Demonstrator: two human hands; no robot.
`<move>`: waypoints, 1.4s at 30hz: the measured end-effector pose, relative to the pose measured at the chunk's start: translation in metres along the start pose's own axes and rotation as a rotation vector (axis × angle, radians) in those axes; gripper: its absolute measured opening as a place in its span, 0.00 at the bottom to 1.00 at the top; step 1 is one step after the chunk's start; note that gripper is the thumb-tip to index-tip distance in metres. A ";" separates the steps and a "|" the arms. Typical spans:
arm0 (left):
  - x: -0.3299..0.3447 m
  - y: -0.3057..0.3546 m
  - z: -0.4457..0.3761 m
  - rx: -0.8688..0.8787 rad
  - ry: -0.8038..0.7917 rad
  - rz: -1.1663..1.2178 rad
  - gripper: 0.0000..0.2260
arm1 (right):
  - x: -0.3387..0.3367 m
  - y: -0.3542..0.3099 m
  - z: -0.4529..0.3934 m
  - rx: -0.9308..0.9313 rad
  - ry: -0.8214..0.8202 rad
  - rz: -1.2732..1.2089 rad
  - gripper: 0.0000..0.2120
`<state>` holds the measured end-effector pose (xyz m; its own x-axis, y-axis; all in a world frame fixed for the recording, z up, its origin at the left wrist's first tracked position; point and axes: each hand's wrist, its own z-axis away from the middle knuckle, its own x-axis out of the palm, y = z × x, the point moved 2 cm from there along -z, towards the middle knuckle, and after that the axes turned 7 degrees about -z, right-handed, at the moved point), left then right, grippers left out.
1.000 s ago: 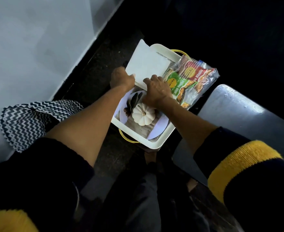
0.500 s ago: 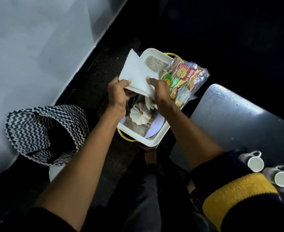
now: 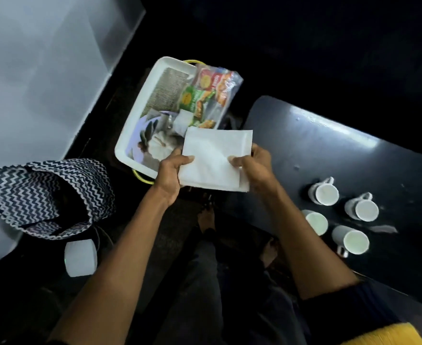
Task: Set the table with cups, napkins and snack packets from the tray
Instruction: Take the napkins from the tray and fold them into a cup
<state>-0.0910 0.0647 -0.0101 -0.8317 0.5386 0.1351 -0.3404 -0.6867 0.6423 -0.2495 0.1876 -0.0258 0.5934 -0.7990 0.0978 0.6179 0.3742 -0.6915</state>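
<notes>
Both hands hold a stack of white napkins (image 3: 214,158) in the air, just right of the tray's near end. My left hand (image 3: 171,170) grips the stack's left edge and my right hand (image 3: 254,163) its right edge. The white tray (image 3: 140,113) with yellow handles sits low on the dark floor. In it lie clear snack packets (image 3: 212,93) with red and green labels, and a printed picture of a pumpkin. Several white cups (image 3: 325,192) stand on the dark table (image 3: 341,150) at the right.
A zigzag-patterned fabric bag (image 3: 48,195) stands open at the left, with a white cylinder (image 3: 80,257) below it. A pale wall (image 3: 35,78) runs along the left. My dark-trousered legs fill the space below the hands.
The napkin stack has been lifted out of the tray and carried right, toward the table. The view has swung right, so the cups on the table now show.
</notes>
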 end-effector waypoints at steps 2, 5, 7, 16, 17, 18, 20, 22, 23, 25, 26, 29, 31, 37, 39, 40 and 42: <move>0.033 -0.021 0.011 -0.010 0.000 -0.146 0.19 | -0.042 0.011 0.016 -0.018 0.015 0.080 0.14; 0.085 -0.051 0.028 0.030 0.121 -0.406 0.09 | -0.102 0.026 0.041 -0.011 0.047 0.121 0.14; 0.123 -0.071 0.042 0.059 0.177 -0.477 0.06 | -0.142 0.031 0.057 -0.016 0.085 0.172 0.12; 0.259 -0.132 0.085 0.093 0.103 -0.777 0.11 | -0.286 0.031 0.111 -0.007 0.348 0.285 0.07; 0.268 -0.135 0.085 0.090 0.111 -0.784 0.11 | -0.298 0.031 0.115 0.006 0.361 0.283 0.07; 0.276 -0.138 0.086 0.085 0.121 -0.775 0.11 | -0.307 0.032 0.116 0.015 0.369 0.288 0.07; 0.296 -0.143 0.087 0.086 0.094 -0.785 0.07 | -0.326 0.034 0.121 0.035 0.381 0.297 0.09; 0.316 -0.148 0.085 0.104 0.016 -0.835 0.06 | -0.341 0.035 0.126 0.056 0.397 0.323 0.10; 0.323 -0.150 0.084 0.110 -0.022 -0.867 0.06 | -0.347 0.035 0.129 0.059 0.414 0.350 0.10; 0.340 -0.153 0.077 0.131 -0.071 -0.968 0.09 | -0.362 0.035 0.134 0.039 0.486 0.398 0.08; 0.348 -0.154 0.073 0.160 -0.078 -1.036 0.09 | -0.369 0.036 0.137 0.025 0.521 0.405 0.07; 0.377 -0.156 0.067 0.264 -0.125 -1.186 0.08 | -0.392 0.042 0.141 -0.013 0.596 0.368 0.07; 0.403 -0.158 0.067 0.342 -0.203 -1.213 0.06 | -0.412 0.049 0.142 -0.016 0.653 0.314 0.11; 0.489 -0.183 0.067 0.518 -0.354 -1.304 0.06 | -0.474 0.065 0.158 0.000 0.808 0.196 0.12; 0.514 -0.187 0.073 0.561 -0.392 -1.368 0.05 | -0.493 0.065 0.163 -0.032 0.860 0.181 0.11; 0.528 -0.191 0.077 0.595 -0.403 -1.411 0.05 | -0.506 0.065 0.167 -0.049 0.902 0.173 0.11; 0.560 -0.199 0.083 0.662 -0.421 -1.472 0.07 | -0.537 0.064 0.172 -0.076 0.996 0.177 0.09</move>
<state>-0.4531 0.5432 0.0005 0.2153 0.6544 -0.7249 -0.3492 0.7448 0.5686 -0.4398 0.7213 0.0009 -0.0484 -0.7767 -0.6280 0.5077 0.5223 -0.6852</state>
